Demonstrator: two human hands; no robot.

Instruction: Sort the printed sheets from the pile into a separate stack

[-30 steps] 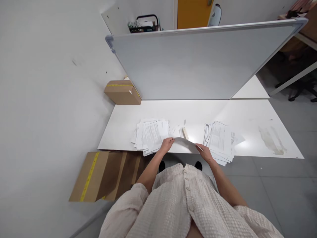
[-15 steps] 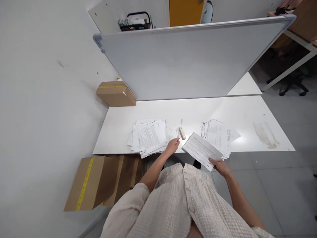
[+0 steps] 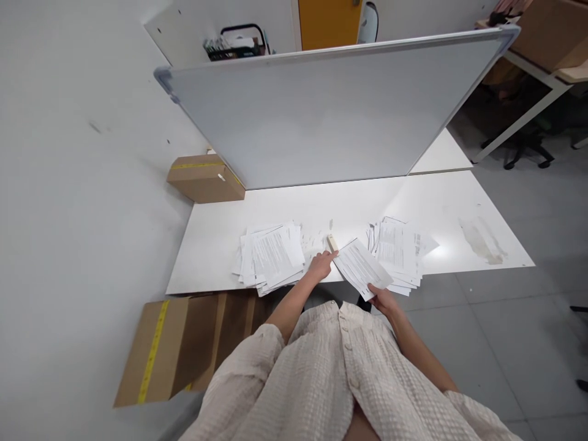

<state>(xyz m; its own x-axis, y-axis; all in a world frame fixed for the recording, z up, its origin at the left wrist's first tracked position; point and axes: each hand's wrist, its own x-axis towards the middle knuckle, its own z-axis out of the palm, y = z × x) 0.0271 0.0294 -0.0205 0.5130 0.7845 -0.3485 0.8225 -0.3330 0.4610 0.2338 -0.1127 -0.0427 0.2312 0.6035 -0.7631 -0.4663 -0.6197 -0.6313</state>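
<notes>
At lower centre of the frame, a printed sheet (image 3: 361, 266) is pinched at its near edge by the right hand (image 3: 382, 298). Near its left corner, a cream block (image 3: 332, 243) is approached by the left hand's (image 3: 321, 265) extended index finger; grip there cannot be told. On the white table (image 3: 214, 245), the sheet is flanked by a left pile (image 3: 274, 254) and right pile (image 3: 399, 245). Lower left: open carton (image 3: 138, 355), contents not discernible. Upper left: pale items (image 3: 239, 42) held in black basket (image 3: 232, 54).

White printed paper (image 3: 361, 266) lies slanted, one corner just beside a small cream block (image 3: 332, 242).
</notes>
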